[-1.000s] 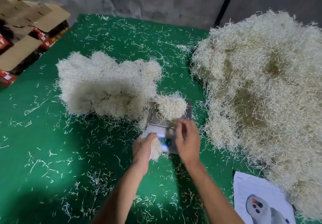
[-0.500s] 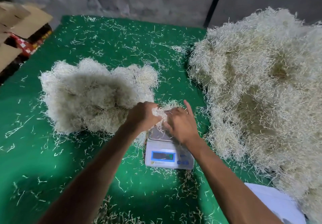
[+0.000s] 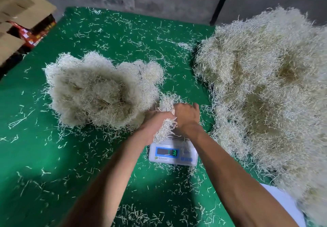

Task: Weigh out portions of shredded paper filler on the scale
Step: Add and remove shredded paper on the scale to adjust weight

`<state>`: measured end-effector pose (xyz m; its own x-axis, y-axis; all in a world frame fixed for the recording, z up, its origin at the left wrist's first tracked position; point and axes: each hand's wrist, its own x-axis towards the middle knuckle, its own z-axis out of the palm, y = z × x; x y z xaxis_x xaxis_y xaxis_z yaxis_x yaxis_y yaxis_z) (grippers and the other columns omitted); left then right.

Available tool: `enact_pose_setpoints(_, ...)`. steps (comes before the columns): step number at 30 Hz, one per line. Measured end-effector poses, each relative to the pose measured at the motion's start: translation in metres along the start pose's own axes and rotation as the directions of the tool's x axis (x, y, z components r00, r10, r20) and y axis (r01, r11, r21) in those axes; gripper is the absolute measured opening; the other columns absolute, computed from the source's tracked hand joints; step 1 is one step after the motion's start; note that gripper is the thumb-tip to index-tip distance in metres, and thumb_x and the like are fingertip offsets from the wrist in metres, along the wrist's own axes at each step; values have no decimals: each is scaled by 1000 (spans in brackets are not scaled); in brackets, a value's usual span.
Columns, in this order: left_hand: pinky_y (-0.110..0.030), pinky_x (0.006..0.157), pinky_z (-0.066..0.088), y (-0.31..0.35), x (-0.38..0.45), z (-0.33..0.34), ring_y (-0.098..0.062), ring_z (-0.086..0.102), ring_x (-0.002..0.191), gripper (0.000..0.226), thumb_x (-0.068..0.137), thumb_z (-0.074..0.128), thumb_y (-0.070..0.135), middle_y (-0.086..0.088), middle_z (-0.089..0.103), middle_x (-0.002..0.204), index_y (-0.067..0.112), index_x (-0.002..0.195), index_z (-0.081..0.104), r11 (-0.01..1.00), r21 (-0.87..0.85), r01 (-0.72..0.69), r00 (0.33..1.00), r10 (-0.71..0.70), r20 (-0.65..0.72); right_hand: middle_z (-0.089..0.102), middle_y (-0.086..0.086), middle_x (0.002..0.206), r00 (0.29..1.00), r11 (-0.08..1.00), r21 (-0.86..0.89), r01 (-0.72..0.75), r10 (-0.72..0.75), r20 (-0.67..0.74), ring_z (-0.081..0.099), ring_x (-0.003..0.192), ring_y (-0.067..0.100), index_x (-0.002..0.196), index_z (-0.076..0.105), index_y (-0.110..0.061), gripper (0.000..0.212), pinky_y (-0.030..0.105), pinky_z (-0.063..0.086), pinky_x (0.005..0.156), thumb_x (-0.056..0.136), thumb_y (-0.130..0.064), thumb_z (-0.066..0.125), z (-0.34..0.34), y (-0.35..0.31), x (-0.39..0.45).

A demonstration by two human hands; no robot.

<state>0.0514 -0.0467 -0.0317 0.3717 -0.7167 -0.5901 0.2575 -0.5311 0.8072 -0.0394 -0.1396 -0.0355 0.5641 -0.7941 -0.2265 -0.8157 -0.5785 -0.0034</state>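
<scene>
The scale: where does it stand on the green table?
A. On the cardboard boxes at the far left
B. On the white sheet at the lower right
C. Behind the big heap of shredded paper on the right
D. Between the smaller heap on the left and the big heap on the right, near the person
D: the scale sits below both hands, with the smaller heap to its left and the big heap to its right.

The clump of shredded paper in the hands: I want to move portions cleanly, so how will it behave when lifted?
The clump, gripped by the left hand and right hand, probably squashes easily, since its strands are thin and loose. It likely sheds bits: stray shreds litter the green table. It seems light for its bulk.
</scene>
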Motion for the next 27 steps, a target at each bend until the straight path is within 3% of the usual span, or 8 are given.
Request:
enact_pose_setpoints(3,-38,92,34,2,-11,11,-18,44,109,44,74,78,37,-9,47,145,19,109,57,997,-78,22,1000,-24,-17,56,-2,69,996,993,72,-89,89,7,59,74,21,93,56,-14,18,52,29,118,91,3,60,-2,2,-1)
enact_pose_setpoints(7,-38,88,33,11,-24,23,-14,47,94,26,78,76,31,-1,48,117,26,84,51,981,-195,10,999,-19,-45,58,-2,73,981,954,230,-189,194,3,58,76,20,77,48,-20,31,46,34,109,104,-6,50,-14,1,0)
enact_pose_setpoints(12,-28,73,47,22,-33,11,-18,61,84,44,72,73,36,-2,64,94,14,109,63,952,-299,64,980,-3,201,62,5,81,986,875,455,-163,124,113,64,78,25,89,57,-9,17,40,52,79,103,-4,49,-35,1,-5)
enact_pose_setpoints(15,-40,88,52,20,-28,-15,-31,67,98,55,69,74,37,-19,67,112,8,115,68,937,-349,-14,965,105,241,63,3,93,955,554,829,-71,-203,218,62,77,15,105,62,-13,14,30,47,70,92,-14,58,-46,19,-24)
enact_pose_setpoints(19,-55,116,30,19,-25,-27,-35,41,141,76,57,83,51,-9,47,153,25,127,67,962,-272,35,984,15,177,64,6,129,936,-61,972,-228,-291,201,63,110,13,123,62,-16,55,48,39,105,86,-56,56,-50,21,-36)
enact_pose_setpoints(22,-47,112,33,19,-41,1,-22,39,137,88,63,73,58,-2,40,154,26,142,48,995,-93,27,983,-9,186,59,20,137,948,221,922,-319,72,311,57,121,25,124,61,-8,67,53,40,108,86,-62,66,-41,3,-26)
enact_pose_setpoints(24,-39,101,35,12,-42,18,-20,43,128,97,71,66,64,-6,38,155,22,152,33,998,30,-51,998,49,50,69,18,103,907,131,921,-367,272,323,67,98,29,95,61,-1,41,39,50,96,85,-38,79,-32,-4,-17)
enact_pose_setpoints(27,-35,94,35,1,-39,32,-21,42,120,92,82,57,66,-11,35,156,19,154,26,993,70,-96,988,103,-114,69,15,103,859,116,903,-415,377,346,68,92,26,106,61,3,34,34,55,86,88,-21,76,-25,-6,-8)
